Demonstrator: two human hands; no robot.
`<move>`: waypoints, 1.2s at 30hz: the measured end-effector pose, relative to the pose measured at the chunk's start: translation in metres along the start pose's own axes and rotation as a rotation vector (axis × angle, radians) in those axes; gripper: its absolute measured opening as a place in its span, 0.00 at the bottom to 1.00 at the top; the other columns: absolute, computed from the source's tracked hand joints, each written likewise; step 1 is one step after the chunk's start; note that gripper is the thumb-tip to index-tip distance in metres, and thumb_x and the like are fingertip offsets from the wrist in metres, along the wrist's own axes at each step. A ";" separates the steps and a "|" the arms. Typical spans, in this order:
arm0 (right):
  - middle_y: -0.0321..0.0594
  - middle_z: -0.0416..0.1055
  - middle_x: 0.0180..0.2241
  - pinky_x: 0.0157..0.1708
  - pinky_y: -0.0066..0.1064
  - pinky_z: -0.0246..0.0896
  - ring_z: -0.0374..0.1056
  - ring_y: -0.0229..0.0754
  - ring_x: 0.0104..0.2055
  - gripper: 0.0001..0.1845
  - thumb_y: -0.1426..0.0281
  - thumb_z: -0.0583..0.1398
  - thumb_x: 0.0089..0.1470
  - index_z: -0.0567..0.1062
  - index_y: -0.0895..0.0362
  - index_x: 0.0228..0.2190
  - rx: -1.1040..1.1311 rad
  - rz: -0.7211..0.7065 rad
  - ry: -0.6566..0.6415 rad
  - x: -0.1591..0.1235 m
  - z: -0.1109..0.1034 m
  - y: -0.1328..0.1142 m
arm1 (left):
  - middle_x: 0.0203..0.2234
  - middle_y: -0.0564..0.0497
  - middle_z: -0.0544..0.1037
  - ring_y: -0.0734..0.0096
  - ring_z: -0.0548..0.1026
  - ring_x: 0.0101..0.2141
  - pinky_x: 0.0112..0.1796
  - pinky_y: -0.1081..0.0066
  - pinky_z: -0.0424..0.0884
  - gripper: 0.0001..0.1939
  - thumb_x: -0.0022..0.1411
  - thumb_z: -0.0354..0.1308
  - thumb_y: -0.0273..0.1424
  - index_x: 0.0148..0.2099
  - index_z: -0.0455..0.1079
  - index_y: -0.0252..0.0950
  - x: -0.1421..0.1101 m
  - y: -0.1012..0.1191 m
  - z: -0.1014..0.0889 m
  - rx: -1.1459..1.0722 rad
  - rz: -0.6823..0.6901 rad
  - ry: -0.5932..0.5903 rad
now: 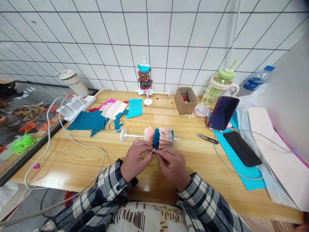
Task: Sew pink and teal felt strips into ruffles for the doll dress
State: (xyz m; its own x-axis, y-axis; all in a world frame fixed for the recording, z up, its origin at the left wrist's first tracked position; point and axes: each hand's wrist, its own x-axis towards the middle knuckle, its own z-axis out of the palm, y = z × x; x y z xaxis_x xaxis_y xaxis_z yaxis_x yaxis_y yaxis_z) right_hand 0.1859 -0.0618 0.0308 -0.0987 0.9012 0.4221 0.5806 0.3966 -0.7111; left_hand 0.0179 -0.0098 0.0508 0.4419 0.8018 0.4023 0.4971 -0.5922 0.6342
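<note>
My left hand and my right hand meet near the middle of the table, thumbs and forefingers pinched close together. Between the fingertips is a tiny pale thing, too small to name. Just beyond my fingers lies a small white stand on its side, its round base to the left. Ruffled crepe paper in peach and teal is wrapped round its rod. Thread snips lie to the right of my hands.
A decorated doll-like stand is upright by the tiled wall. Teal paper, a power strip and a loose cable are left. A cardboard box, a bead dish, a propped phone and a dark phone are right.
</note>
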 end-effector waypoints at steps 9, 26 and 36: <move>0.39 0.77 0.34 0.31 0.30 0.66 0.70 0.38 0.29 0.08 0.69 0.57 0.58 0.77 0.54 0.36 -0.030 0.072 0.020 0.001 0.001 0.002 | 0.29 0.51 0.80 0.68 0.74 0.33 0.37 0.65 0.68 0.06 0.58 0.59 0.28 0.29 0.76 0.38 0.001 0.005 0.001 0.011 0.015 -0.017; 0.37 0.75 0.36 0.12 0.22 0.48 0.56 0.28 0.15 0.10 0.62 0.59 0.49 0.65 0.55 0.27 0.886 0.675 0.075 0.010 0.005 0.006 | 0.31 0.50 0.79 0.68 0.73 0.36 0.40 0.65 0.69 0.07 0.59 0.57 0.27 0.35 0.77 0.40 0.001 0.010 0.001 -0.118 0.038 -0.086; 0.29 0.70 0.25 0.23 0.22 0.67 0.67 0.32 0.25 0.16 0.66 0.68 0.41 0.66 0.54 0.28 0.977 0.651 0.413 0.051 -0.056 0.027 | 0.27 0.49 0.78 0.68 0.71 0.32 0.35 0.66 0.68 0.09 0.60 0.54 0.25 0.36 0.76 0.40 -0.006 0.001 0.004 -0.250 0.201 -0.116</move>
State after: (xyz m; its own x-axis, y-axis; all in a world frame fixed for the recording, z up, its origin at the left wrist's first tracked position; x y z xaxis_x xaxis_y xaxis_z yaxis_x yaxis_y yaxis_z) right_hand 0.2417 -0.0148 0.0650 0.3462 0.9266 -0.1466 -0.4355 0.0203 -0.9000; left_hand 0.0194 -0.0154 0.0465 0.6015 0.6479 0.4673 0.1993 -0.6882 0.6977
